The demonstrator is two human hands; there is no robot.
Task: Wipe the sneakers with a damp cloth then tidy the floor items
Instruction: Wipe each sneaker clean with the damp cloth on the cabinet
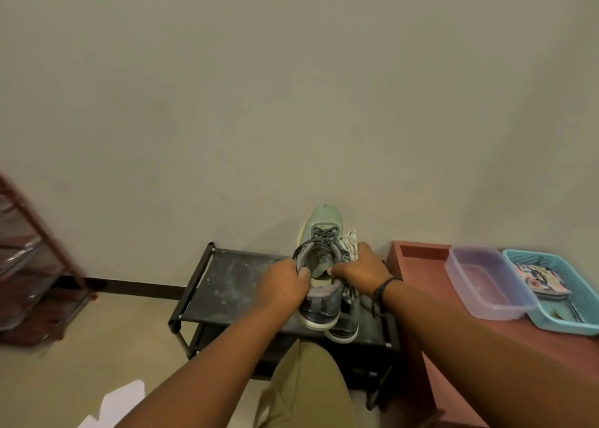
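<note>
**Sneaker held over black rack, both hands on it**

Plain beige wall filling most of the view, tan floor below. Sneaker (319,259) is being held up above the black rack (227,285), toe pointing at the wall, laces up. Left hand (285,286) is gripping the left side of the collar, fingers curled over the edge. Right hand (355,270) is gripping the right side, also pinning a patterned cloth (350,241) against the shoe; the cloth is sticking out above the knuckles. Hands are close together, only the shoe opening between them. A second sneaker (345,327) is sitting on the rack top, just under the held one, heel towards the camera. Right of the rack, a reddish table (486,346) is carrying a clear tub (486,285) and, touching it, a blue basket (567,298). A red-framed shelf (32,265) is standing far left. White paper (120,405) is lying on the floor bottom left.
</note>
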